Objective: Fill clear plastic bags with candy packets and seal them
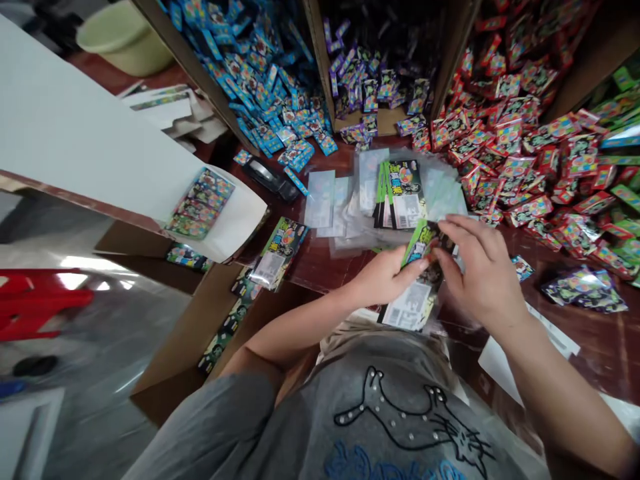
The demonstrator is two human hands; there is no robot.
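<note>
My left hand (pixel 387 275) is closed on a black and green printed card packet (pixel 411 307) in clear plastic, thumb across its front. The packet is tilted near my waist. At its upper right edge, the thumb and fingers of my right hand (pixel 480 273) close on the packet; my hands partly hide its middle. Just beyond lie a stack of similar printed cards (pixel 405 190) and clear plastic bags (pixel 345 207), spread over the dark red table (pixel 320 263). A finished-looking packet (pixel 280 253) lies at the table's left edge.
Cardboard bins at the back hold blue sachets (pixel 265 80), purple sachets (pixel 370 87), red sachets (pixel 525 133) and green ones (pixel 627 200). A bundle of sachets (pixel 585 288) lies at right. An open carton (pixel 175 353) with packets stands below left, near a white board (pixel 100 127).
</note>
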